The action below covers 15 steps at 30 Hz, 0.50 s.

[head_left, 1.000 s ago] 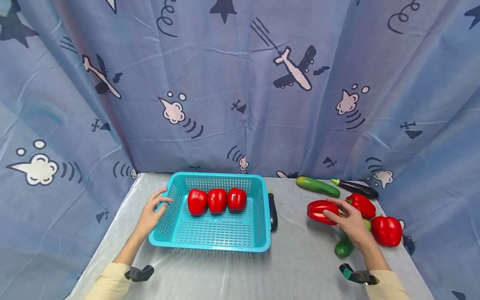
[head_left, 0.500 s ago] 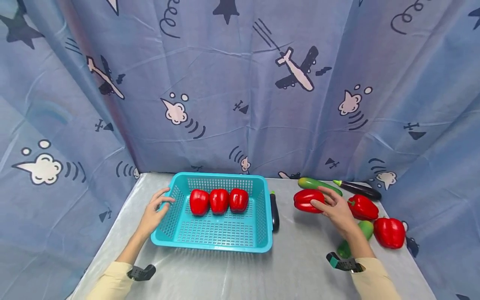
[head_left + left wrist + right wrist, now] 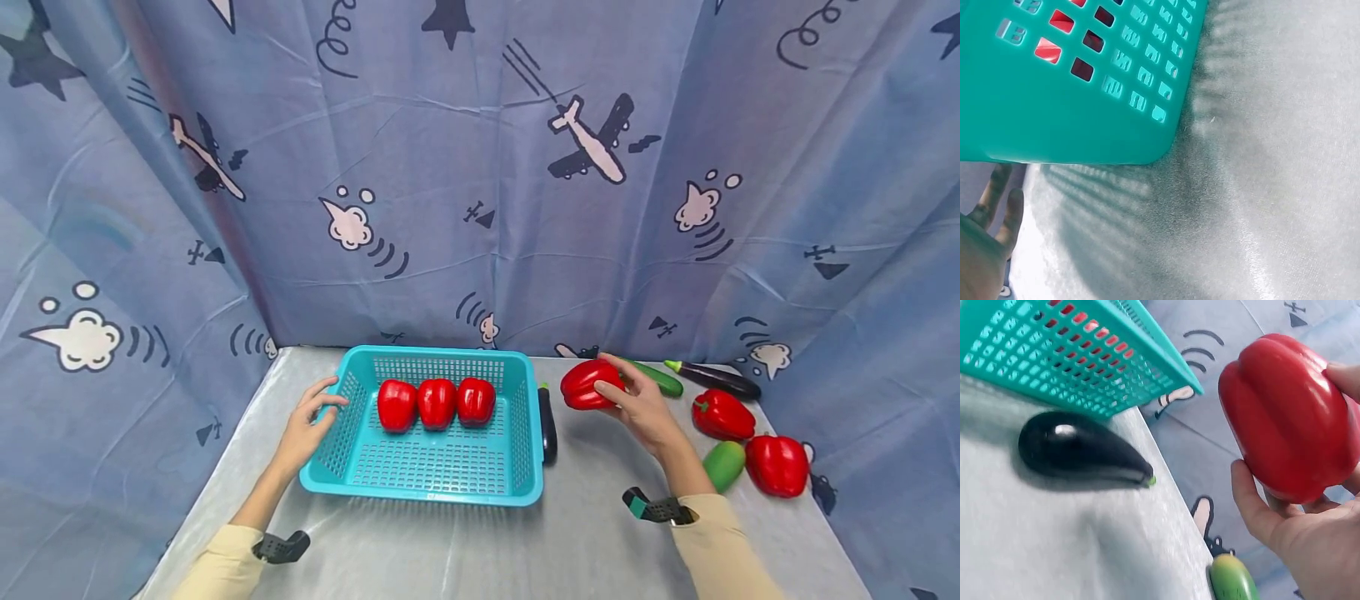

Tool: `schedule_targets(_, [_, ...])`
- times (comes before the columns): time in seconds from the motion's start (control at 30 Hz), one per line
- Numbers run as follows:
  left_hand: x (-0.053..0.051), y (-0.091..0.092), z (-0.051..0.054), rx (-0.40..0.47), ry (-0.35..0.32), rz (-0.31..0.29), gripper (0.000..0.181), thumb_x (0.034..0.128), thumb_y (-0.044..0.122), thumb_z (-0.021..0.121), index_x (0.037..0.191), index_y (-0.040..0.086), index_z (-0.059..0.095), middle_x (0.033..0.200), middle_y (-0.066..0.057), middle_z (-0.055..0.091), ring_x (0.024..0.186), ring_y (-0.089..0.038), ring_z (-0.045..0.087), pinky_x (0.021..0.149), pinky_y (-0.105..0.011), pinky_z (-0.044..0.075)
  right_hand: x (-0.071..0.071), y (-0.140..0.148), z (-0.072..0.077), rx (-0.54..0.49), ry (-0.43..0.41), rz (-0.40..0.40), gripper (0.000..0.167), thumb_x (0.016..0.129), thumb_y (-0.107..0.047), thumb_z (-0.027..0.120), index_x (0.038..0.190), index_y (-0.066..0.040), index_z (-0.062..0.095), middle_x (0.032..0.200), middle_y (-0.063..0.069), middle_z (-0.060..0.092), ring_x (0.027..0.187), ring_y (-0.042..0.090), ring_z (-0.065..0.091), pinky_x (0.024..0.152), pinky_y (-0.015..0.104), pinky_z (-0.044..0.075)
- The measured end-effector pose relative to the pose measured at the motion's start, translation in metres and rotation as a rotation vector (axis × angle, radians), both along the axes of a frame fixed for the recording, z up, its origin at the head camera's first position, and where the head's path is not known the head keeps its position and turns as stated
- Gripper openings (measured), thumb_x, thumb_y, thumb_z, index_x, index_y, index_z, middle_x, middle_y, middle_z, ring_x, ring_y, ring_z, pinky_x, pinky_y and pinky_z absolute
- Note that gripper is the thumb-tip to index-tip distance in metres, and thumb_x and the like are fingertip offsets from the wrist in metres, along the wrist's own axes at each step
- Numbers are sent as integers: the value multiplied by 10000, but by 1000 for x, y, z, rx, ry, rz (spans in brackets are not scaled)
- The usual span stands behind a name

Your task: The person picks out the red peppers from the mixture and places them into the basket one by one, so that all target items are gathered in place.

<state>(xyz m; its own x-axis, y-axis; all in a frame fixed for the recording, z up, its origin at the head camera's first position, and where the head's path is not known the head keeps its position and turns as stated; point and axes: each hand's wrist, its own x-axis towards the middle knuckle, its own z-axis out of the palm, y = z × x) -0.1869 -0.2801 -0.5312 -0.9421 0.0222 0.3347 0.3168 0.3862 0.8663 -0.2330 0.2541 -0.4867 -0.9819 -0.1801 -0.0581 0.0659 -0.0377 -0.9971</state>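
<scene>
My right hand (image 3: 645, 410) grips a red bell pepper (image 3: 588, 385) between thumb and fingers, to the right of the blue-green plastic basket (image 3: 420, 497). In the right wrist view this bell pepper (image 3: 1288, 419) appears off the table. My left hand (image 3: 302, 427) is at the basket's left rim, its fingers loosely extended; whether they touch the rim is hard to tell. Inside the basket, a row of red bell peppers (image 3: 437, 404) sits toward the back. A dark eggplant (image 3: 548, 429) lies along the basket's right side.
At the right of the table lie two more red bell peppers (image 3: 777, 465) and a green cucumber-like vegetable (image 3: 723, 465), partly behind my forearm. Another green one (image 3: 660, 379) and a slim eggplant (image 3: 716, 380) lie along the back edge. A patterned curtain (image 3: 480, 167) surrounds the table.
My right hand has carried the red bell pepper leftward and a little back, from near the other vegetables toward the basket. My left hand stays at the basket's left rim.
</scene>
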Motion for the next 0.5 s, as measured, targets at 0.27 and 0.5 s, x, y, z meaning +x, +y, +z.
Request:
schedule_targets(0.27, [-7, -10, -16, -25, -13, -1, 176, 1012, -35, 553, 1102, -25, 704, 1528, -209, 399, 1433, -452, 274, 1019, -724, 243, -8, -29, 8, 57, 34, 40, 688, 994, -187, 684, 1577, -94, 331, 1523, 215, 319, 1320, 446, 388, 917, 409, 521])
schedule_targets(0.5, [-8, -10, -16, -23, -3, -5, 174, 1017, -22, 555, 1095, -5, 711, 1526, -192, 410, 1433, -441, 279, 1016, -720, 246, -9, -53, 10, 33, 81, 133, 621, 1020, -157, 636, 1558, -92, 334, 1525, 218, 309, 1330, 497, 373, 869, 542, 522])
